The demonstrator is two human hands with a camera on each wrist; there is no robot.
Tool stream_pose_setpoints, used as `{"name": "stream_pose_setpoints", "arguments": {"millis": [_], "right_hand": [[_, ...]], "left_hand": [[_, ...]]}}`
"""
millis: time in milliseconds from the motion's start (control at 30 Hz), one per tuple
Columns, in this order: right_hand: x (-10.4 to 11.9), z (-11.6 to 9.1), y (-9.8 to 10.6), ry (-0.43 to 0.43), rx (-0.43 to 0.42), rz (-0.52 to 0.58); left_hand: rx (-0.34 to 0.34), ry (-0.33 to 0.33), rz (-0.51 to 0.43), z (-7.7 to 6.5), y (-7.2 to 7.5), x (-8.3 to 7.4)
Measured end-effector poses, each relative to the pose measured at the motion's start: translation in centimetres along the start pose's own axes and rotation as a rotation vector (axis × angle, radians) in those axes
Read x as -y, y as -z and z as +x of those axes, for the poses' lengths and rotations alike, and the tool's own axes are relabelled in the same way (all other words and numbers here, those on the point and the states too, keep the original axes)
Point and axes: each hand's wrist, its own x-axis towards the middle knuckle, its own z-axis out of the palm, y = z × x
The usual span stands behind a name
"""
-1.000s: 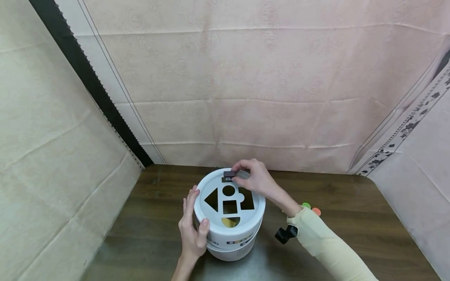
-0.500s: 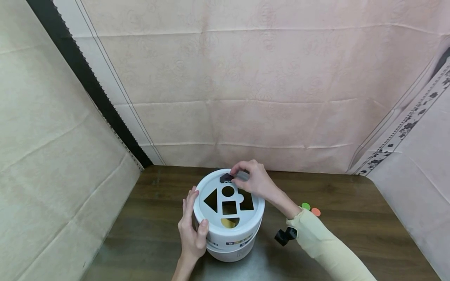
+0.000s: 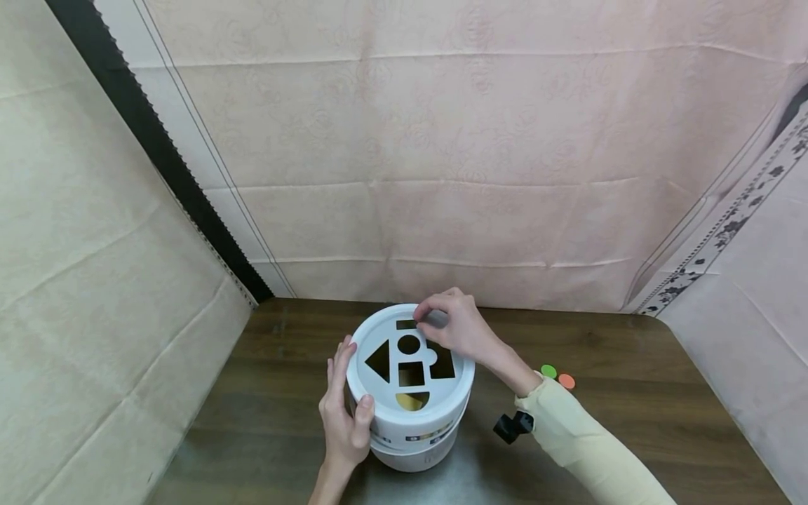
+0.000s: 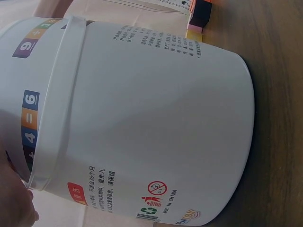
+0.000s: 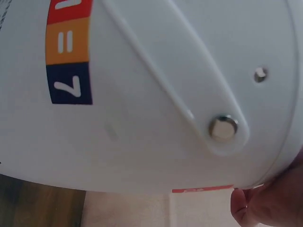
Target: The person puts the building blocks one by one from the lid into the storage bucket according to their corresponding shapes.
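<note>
A white plastic shape-sorter bucket (image 3: pixel 413 459) stands on the table, its lid (image 3: pixel 381 393) cut with round, square, triangular and other openings. My left hand (image 3: pixel 344 414) holds its left side, fingers along the wall and thumb at the front rim. Over the far right of the lid is my right hand (image 3: pixel 457 322), index finger and thumb bent beside the narrow rectangular slot (image 3: pixel 406 325); no block shows between them. Through the front opening a yellow piece (image 3: pixel 412 400) is visible inside. The right wrist view shows the bucket wall with a handle rivet (image 5: pixel 223 128), fingers (image 5: pixel 265 205) at the rim.
A green disc (image 3: pixel 548 370) and an orange disc (image 3: pixel 567 381) lie on the wooden table (image 3: pixel 265 435), close to the right sleeve. A black wrist camera (image 3: pixel 513 426) sits at the right cuff. Cloth-covered walls (image 3: pixel 442 224) rise behind and on both sides.
The dark block that the right finger and thumb pinched over the rectangular slot tilted and went out of sight at the slot. Both hands have stayed nearly in place.
</note>
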Motion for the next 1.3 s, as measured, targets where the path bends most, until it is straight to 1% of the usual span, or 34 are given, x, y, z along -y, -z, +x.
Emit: {"name": "stream_pose_setpoints", "arguments": {"millis": [67,133,300,400,467,600,700,800,933,1000,1133,1300], "right_hand": [[-0.2,-0.3,0.6,-0.017,-0.016,0.022],[-0.5,-0.8,1.6,-0.038,-0.053,0.042],[-2.6,-2.9,5.3,-0.103,-0.156,0.084],[-4.4,-4.9,7.5,-0.146,-0.185,0.084],[-5.7,-6.6,8.7,-0.178,-0.194,0.058],[-8.2,-10.2,10.3,-0.260,-0.182,0.003],[-9.9,-13.0,10.6,-0.326,-0.172,-0.051],[-11.5,-15.8,10.5,-0.376,-0.176,-0.093],[-13.3,-18.5,9.9,-0.430,-0.195,-0.121],[-14.0,-19.5,9.5,-0.471,-0.198,-0.121],[-15.0,-21.0,8.9,-0.549,-0.178,-0.115],[-16.1,-22.3,8.2,-0.579,-0.171,-0.087]], "left_hand": [[0.001,-0.001,-0.002,-0.1,-0.1,0.0],[0.003,-0.001,-0.006,-0.1,-0.2,0.0],[0.002,0.014,-0.015,-0.1,-0.2,0.1],[-0.004,0.014,-0.023,0.1,-0.1,0.1],[-0.008,0.012,-0.028,0.2,0.0,0.1],[-0.011,0.012,-0.030,0.2,0.1,0.1],[-0.006,0.016,-0.031,0.1,0.0,0.1],[0.001,0.021,-0.037,0.0,-0.1,0.1],[0.000,0.021,-0.034,-0.1,-0.1,0.1],[-0.002,0.021,-0.031,-0.1,-0.1,0.1],[-0.005,0.016,-0.032,-0.1,-0.1,0.0],[-0.005,0.010,-0.033,0.0,-0.1,0.0]]}}
